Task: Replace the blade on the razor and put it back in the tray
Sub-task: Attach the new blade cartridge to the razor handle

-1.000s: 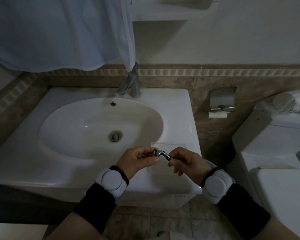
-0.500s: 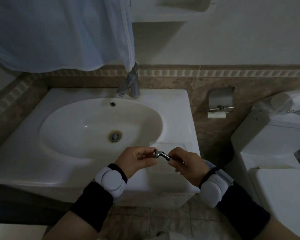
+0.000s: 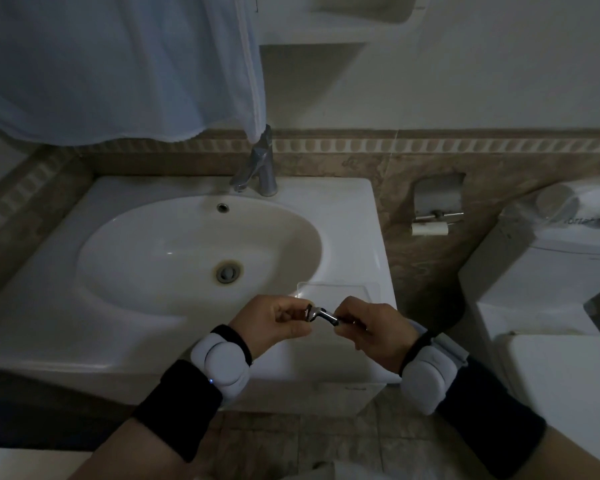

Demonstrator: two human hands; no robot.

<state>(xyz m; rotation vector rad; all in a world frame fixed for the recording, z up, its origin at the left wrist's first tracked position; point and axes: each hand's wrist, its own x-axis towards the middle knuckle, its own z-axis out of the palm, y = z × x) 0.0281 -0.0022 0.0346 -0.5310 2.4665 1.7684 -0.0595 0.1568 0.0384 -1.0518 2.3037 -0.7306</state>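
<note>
A metal razor [image 3: 321,314] is held in the air between both hands, just above the sink's front right rim. My right hand [image 3: 374,329] grips its handle, which runs down to the right and is mostly hidden by the fingers. My left hand [image 3: 274,323] has its curled fingers pinched at the razor's head; whether a blade sits between those fingertips is hidden. A clear plastic tray [image 3: 340,291] lies flat on the sink rim right behind the hands and looks empty.
The white sink [image 3: 160,341] has an oval basin with a drain [image 3: 228,271] and a chrome tap [image 3: 258,171]. A pale blue towel [image 3: 118,64] hangs over the back left. A white toilet [image 3: 551,296] stands at the right, a wall paper holder [image 3: 437,206] between.
The view has shifted very slightly. Both hands stay in the same place on the razor, with only small finger movement at its head.
</note>
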